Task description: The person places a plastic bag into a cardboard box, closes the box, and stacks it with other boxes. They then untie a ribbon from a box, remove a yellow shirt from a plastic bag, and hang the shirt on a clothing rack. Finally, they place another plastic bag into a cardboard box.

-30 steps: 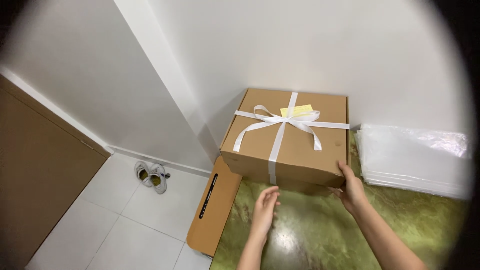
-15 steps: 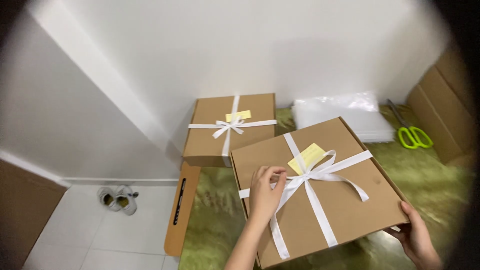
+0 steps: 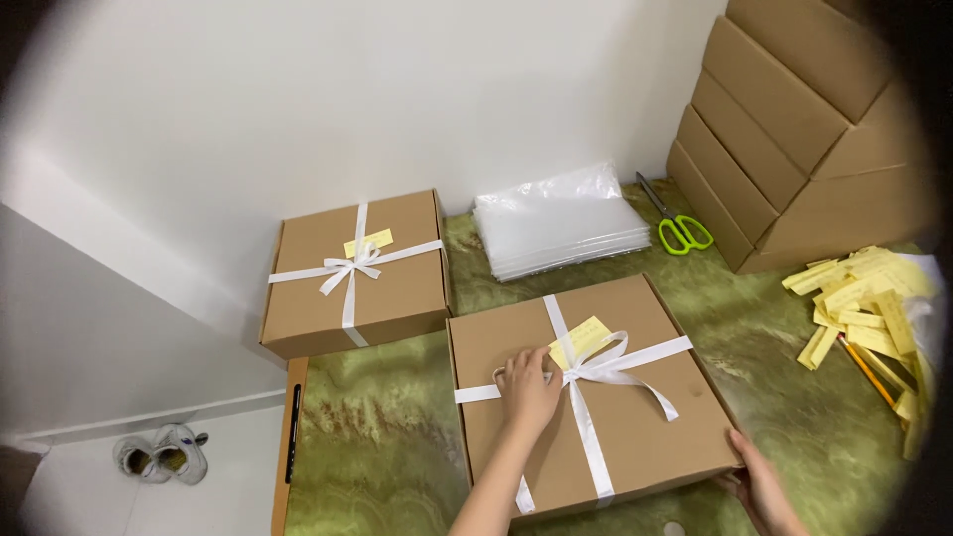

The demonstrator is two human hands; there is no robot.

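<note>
The left hand (image 3: 528,389) lies flat and spread on the near ribboned box (image 3: 586,392), beside its white bow (image 3: 606,365); the right hand (image 3: 759,486) grips the box's near right corner. The box sits on the green table (image 3: 397,437), so it seems the step is positioning it, and the next move needs both hands steady.

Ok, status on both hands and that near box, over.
Left hand flat on the near box beside the white bow. Right hand at its front right corner. Second tied box sits apart behind.
</note>
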